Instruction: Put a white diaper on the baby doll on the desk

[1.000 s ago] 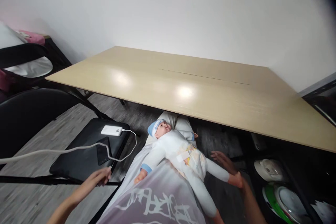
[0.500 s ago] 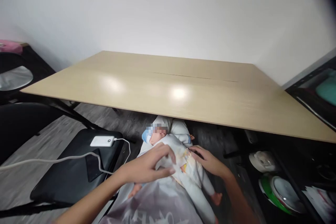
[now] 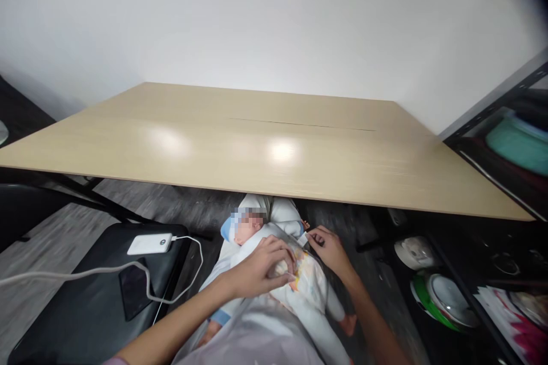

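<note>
A baby or lifelike baby doll [image 3: 248, 231], I cannot tell which, lies face up across my lap in a white outfit with blue cuffs and a blue-and-white cap. My left hand [image 3: 265, 265] rests over the front of the white top [image 3: 308, 282], its fingers curled and the tips closing toward the thumb at the cloth by the yellow-orange print. On the far side, my right hand [image 3: 327, 245] pinches a small white edge of the top and holds it slightly raised. The bare feet point toward me at the lower right.
A wooden table [image 3: 205, 142] spans the space ahead, its edge just beyond the baby's head. On the left, a black chair [image 3: 64, 302] carries a white power bank [image 3: 149, 244], a phone [image 3: 136, 291] and cables. Dark shelves with a green-rimmed lidded container [image 3: 445, 302] stand at right.
My right hand has gone from spread fingers to a pinch on the top's white edge. My left hand's fingers have curled closer together at the cloth. The view has shifted slightly right.
</note>
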`<act>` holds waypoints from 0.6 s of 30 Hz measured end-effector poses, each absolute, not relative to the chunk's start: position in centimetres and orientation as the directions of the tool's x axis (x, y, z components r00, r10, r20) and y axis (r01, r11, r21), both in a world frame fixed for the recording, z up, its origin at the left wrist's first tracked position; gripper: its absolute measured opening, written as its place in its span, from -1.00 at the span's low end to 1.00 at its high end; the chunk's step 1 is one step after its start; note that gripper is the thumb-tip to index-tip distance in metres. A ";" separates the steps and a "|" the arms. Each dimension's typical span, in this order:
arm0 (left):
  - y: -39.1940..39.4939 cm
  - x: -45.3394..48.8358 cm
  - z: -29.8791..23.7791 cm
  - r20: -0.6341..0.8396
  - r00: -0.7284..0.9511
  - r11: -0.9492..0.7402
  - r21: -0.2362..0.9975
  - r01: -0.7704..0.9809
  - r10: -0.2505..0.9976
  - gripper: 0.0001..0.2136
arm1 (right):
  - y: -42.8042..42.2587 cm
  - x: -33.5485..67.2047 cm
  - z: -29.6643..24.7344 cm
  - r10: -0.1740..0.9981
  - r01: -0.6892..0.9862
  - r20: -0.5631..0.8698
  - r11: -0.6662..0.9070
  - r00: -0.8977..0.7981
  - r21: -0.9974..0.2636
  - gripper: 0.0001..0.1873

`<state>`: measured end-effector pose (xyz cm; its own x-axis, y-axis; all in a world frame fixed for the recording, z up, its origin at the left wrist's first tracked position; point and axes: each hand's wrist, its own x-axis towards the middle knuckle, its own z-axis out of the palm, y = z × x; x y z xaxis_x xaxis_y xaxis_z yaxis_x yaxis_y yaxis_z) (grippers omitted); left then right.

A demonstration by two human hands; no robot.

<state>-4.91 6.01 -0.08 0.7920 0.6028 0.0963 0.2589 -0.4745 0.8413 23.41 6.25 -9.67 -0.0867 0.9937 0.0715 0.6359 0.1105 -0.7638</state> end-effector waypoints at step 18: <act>9.7 13.2 -5.7 -0.650 0.759 -0.841 0.390 0.375 0.037 -0.68 | -4.4 26.4 -6.9 0.812 0.633 -0.516 -0.253 -0.272 -0.732 -0.59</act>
<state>13.22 9.74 -5.71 0.7594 0.0372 -0.6496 0.3753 -0.8407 0.3905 26.41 -4.41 -6.91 -0.2722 0.8123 -0.5158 0.6327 -0.2529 -0.7320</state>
